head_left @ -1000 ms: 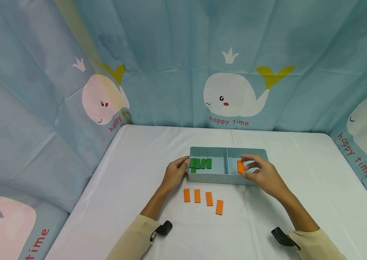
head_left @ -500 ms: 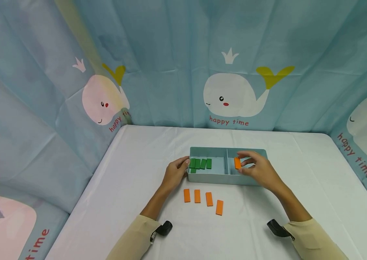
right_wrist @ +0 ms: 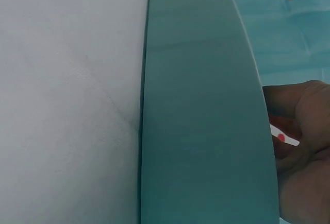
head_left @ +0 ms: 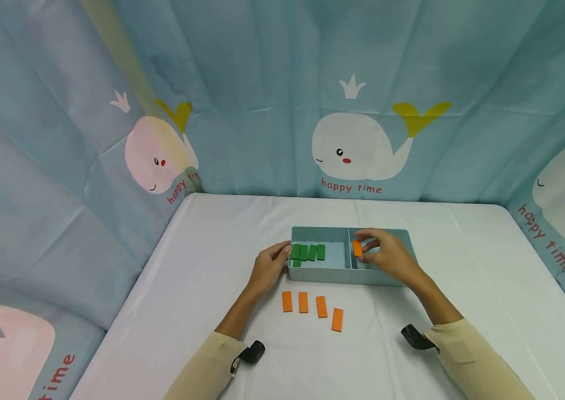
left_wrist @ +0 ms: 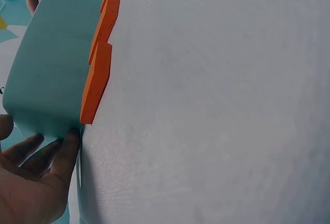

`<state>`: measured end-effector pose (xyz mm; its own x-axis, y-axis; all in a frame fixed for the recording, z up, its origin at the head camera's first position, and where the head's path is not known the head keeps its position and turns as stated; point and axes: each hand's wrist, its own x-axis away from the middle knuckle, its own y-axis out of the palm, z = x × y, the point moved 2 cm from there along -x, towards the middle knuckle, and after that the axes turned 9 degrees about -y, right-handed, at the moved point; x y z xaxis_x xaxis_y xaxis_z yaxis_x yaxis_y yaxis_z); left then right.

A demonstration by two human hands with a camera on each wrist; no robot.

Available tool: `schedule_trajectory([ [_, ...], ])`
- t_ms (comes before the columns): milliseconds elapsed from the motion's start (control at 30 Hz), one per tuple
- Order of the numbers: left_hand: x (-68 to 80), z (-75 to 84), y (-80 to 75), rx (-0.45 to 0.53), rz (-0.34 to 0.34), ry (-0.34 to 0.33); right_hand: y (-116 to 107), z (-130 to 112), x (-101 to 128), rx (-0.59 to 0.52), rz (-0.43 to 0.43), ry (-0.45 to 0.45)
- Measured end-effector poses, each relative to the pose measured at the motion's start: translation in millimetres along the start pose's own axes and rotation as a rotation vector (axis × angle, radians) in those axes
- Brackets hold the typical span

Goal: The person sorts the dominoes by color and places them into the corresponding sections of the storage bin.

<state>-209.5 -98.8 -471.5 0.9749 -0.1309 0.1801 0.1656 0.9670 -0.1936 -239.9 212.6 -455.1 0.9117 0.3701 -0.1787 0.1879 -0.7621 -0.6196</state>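
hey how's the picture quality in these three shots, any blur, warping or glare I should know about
Head view: evenly lit, soft shadows, no glare; wide-lens bending at the edges; the tray and both hands look sharp. Left wrist view: the tray wall and orange blocks loom close, the left hand slightly soft. Right wrist view: the tray wall fills the frame, the right hand dim and blurred.

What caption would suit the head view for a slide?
Right hand pinches an orange rectangular block over the teal two-compartment tray; left hand steadies its end.
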Motion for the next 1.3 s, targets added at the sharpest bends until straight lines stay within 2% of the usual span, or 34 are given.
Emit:
schedule_trajectory([
  [333,0.1,-0.4,0.5,0.001,0.010,-0.004,4.1,5.4,-10.2,-0.022,-0.048,0.060],
  [700,0.2,-0.5,1.7,0.011,0.025,-0.005,7.1,9.9,-20.2,0.022,-0.089,0.089],
  [867,0.7,-1.9,2.7,0.025,0.028,-0.011,9.2,12.6,-22.1,0.048,-0.089,0.085],
  [1300,-0.8,-2.2,1.3,0.005,0.021,0.001,9.6,12.2,-20.0,-0.001,-0.077,0.073],
])
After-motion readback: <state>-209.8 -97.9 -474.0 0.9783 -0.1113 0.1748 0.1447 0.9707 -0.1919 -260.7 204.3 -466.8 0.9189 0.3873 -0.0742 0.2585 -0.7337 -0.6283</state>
